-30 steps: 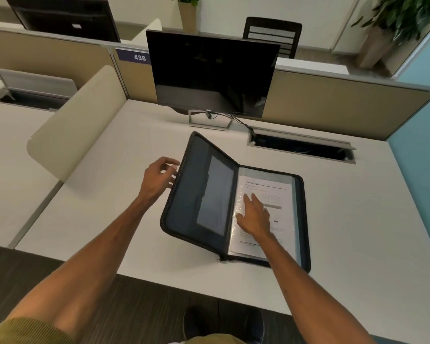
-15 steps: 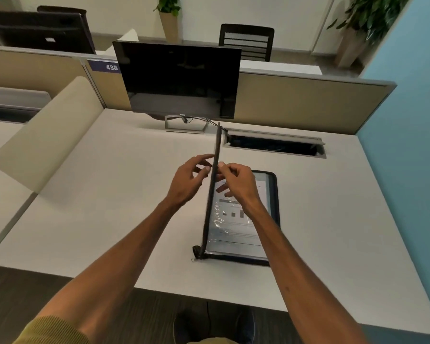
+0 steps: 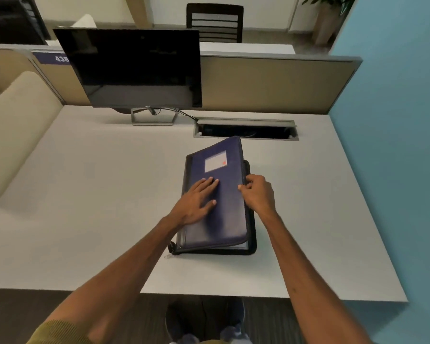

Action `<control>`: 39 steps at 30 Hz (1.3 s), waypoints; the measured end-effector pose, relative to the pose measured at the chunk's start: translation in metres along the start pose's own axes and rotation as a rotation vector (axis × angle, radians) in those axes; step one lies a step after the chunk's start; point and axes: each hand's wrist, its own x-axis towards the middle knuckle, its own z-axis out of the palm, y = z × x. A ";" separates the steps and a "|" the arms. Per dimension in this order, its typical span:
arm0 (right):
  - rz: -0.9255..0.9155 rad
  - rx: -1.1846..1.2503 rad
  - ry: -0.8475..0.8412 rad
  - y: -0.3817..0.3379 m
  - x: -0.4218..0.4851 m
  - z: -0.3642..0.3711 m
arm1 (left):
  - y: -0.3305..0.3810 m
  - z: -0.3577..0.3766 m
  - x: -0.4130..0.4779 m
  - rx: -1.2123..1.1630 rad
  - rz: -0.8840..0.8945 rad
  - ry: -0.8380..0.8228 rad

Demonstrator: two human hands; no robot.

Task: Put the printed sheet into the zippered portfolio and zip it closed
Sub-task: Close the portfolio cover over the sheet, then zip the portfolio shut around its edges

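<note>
The pale grey table [image 3: 85, 194] lies bare to the left and right of the dark blue zippered portfolio [image 3: 216, 202], giving the hands open passage on both sides. Behind it, just past its far edge, an open cable trough [image 3: 246, 131] interrupts the surface (a black monitor on a silver stand [image 3: 134, 70] blocks the back left). A beige partition [image 3: 271, 85] walls off the rear.
</note>
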 end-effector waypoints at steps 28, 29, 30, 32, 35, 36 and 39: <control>-0.264 -0.630 -0.312 0.047 -0.020 0.080 | -0.023 0.027 0.001 0.188 -0.198 -0.135; -0.265 -0.633 -0.318 0.044 -0.016 0.080 | -0.027 0.025 -0.003 0.170 -0.207 -0.125; -0.270 -0.640 -0.323 0.042 -0.012 0.079 | -0.031 0.022 -0.008 0.152 -0.214 -0.118; -0.279 -0.652 -0.334 0.036 -0.005 0.078 | -0.041 0.016 -0.020 0.122 -0.222 -0.107; -0.269 -0.650 -0.355 0.026 0.000 0.078 | -0.055 0.009 -0.041 0.080 -0.229 -0.101; -0.258 -0.645 -0.358 0.023 0.000 0.079 | -0.059 0.007 -0.048 0.066 -0.237 -0.099; -0.218 -0.610 -0.325 0.015 -0.006 0.086 | -0.069 0.004 -0.068 0.051 -0.242 -0.074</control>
